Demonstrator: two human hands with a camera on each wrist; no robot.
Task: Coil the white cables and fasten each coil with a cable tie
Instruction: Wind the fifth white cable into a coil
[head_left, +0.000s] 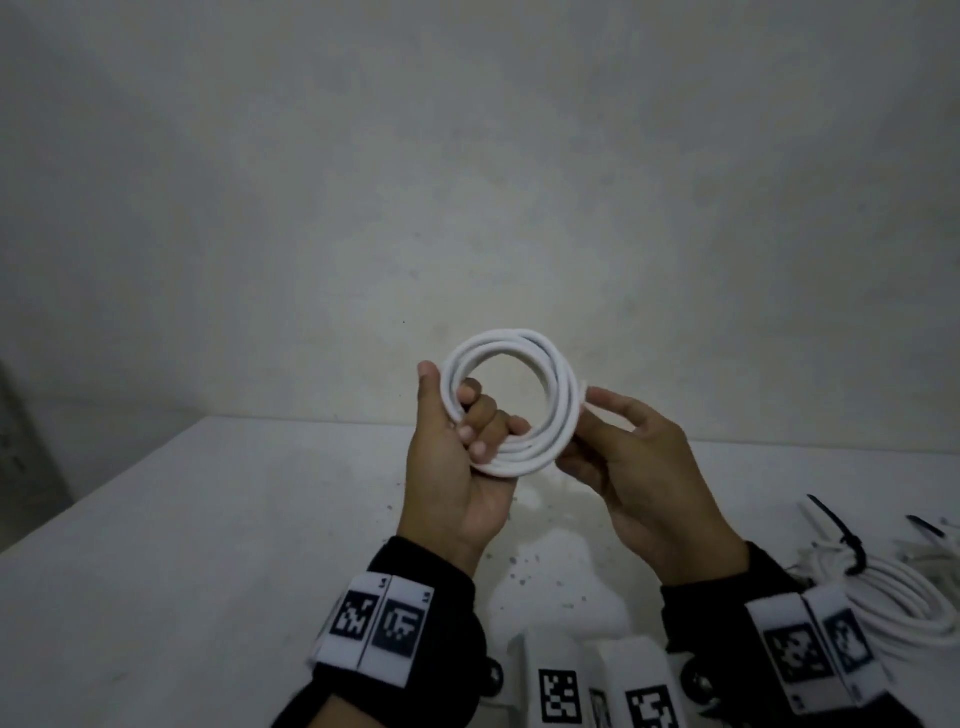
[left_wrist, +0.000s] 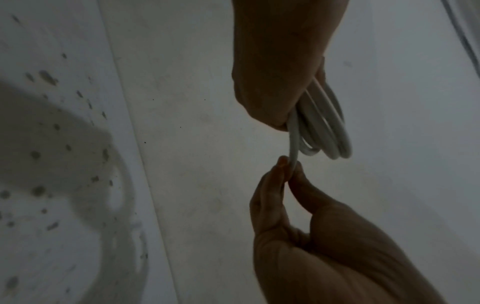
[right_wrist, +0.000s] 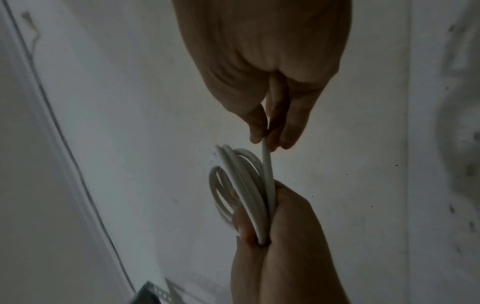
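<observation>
I hold a white cable coil (head_left: 506, 343) of several loops up above the white table (head_left: 208, 519). My left hand (head_left: 470, 415) grips the coil's left and lower side, fingers curled through the ring and thumb upright on its outer edge. My right hand (head_left: 597, 410) pinches a strand at the coil's right side between thumb and fingers. In the left wrist view the left hand (left_wrist: 275, 82) clutches the coil (left_wrist: 330, 127) while the right hand (left_wrist: 288, 170) pinches a strand leading from it. The right wrist view shows the same: right hand (right_wrist: 270, 131), coil (right_wrist: 233, 176), left hand (right_wrist: 285, 226).
At the right edge of the table lies another white coil (head_left: 893, 587) bound with a black cable tie (head_left: 852, 551), and a further black tie (head_left: 924, 525) beside it. White marker blocks (head_left: 561, 691) sit at the near edge. A bare wall stands behind the table.
</observation>
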